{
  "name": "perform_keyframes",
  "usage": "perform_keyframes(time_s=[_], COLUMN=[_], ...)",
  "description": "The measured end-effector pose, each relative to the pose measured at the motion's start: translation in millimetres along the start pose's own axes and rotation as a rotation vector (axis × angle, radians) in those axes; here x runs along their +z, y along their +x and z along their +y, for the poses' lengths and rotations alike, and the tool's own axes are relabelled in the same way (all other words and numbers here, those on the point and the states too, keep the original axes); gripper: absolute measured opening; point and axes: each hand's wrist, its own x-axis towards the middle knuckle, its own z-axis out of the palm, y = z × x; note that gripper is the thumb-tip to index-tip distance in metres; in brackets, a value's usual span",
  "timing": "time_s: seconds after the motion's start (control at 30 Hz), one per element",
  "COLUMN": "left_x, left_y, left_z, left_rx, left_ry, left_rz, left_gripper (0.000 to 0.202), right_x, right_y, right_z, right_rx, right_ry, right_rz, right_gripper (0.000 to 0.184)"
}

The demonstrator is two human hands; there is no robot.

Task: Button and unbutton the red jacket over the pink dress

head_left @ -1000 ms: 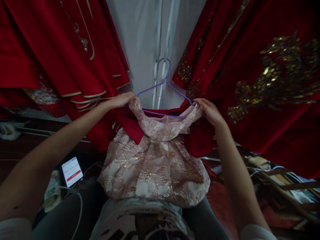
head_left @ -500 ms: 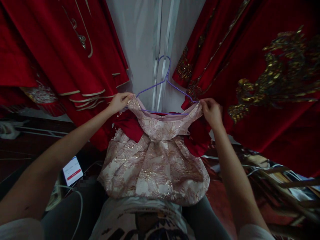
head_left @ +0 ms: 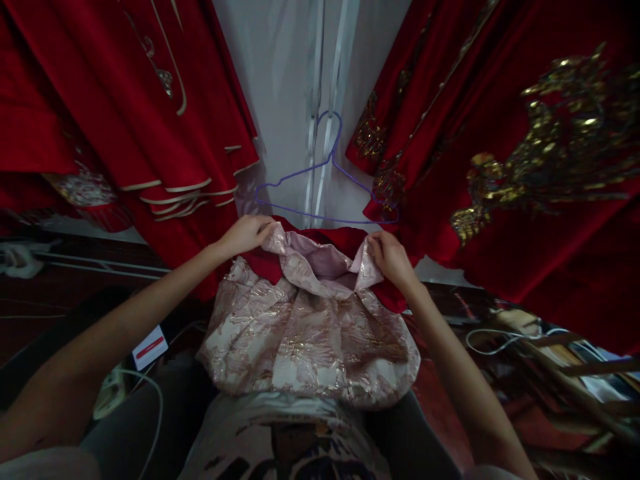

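A pink and cream brocade dress (head_left: 320,340) with gold threads lies across my lap, its neckline drawn up and its pale pink lining showing. My left hand (head_left: 247,237) pinches the shoulder of the dress on the left. On the other side, my right hand (head_left: 393,259) grips the opposite shoulder. Just beyond the neckline a purple wire hanger (head_left: 325,163) hangs from a white rail, bare and apart from the dress. Red cloth (head_left: 265,265) shows beneath and behind the bodice.
Red garments (head_left: 190,133) with pale trim hang on the left. More red cloth with gold sequin embroidery (head_left: 535,153) hangs on the right. A phone (head_left: 150,348) with a lit screen lies by my left leg, near a white cable (head_left: 161,407). Wooden slats (head_left: 565,393) stand at lower right.
Both hands have moved down toward me and closer together, with the dress shoulders in them. The dress has come off the hanger, which stays hanging.
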Motion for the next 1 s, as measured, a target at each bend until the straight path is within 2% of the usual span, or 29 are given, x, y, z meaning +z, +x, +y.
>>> perform_keyframes(time_s=[0.1, 0.23, 0.33, 0.43, 0.57, 0.67, 0.83, 1.0], left_x=[10.9, 31.8, 48.4, 58.2, 57.0, 51.2, 44.6, 41.1], left_y=[19, 45, 55, 54, 47, 39, 26, 24], left_z=[31, 47, 48, 51, 56, 56, 56, 60], left_rx=[0.242, 0.313, 0.299, 0.270, 0.240, 0.230, 0.224, 0.208], left_ry=[-0.019, 0.004, -0.019, -0.023, -0.008, -0.001, -0.003, 0.000], left_rz=[0.009, -0.007, -0.009, 0.000, 0.010, 0.020, 0.058, 0.056], left_gripper=[0.038, 0.032, 0.031, 0.030, 0.028, 0.028, 0.029, 0.027], right_x=[-11, -30, -36, -34, -33, -40, -50, -46], right_y=[13, 35, 50, 57, 54, 46, 38, 39], right_z=[-31, -43, -28, 2, 48, 70, 79, 82], right_rx=[-0.111, -0.122, -0.126, -0.095, 0.032, 0.090, 0.101, 0.128], right_ry=[-0.121, -0.179, -0.153, -0.180, -0.275, -0.325, -0.415, -0.476], right_rz=[0.015, 0.148, 0.231, 0.228, 0.183, 0.180, 0.131, 0.110], right_gripper=[0.027, 0.026, 0.024, 0.027, 0.030, 0.032, 0.041, 0.048])
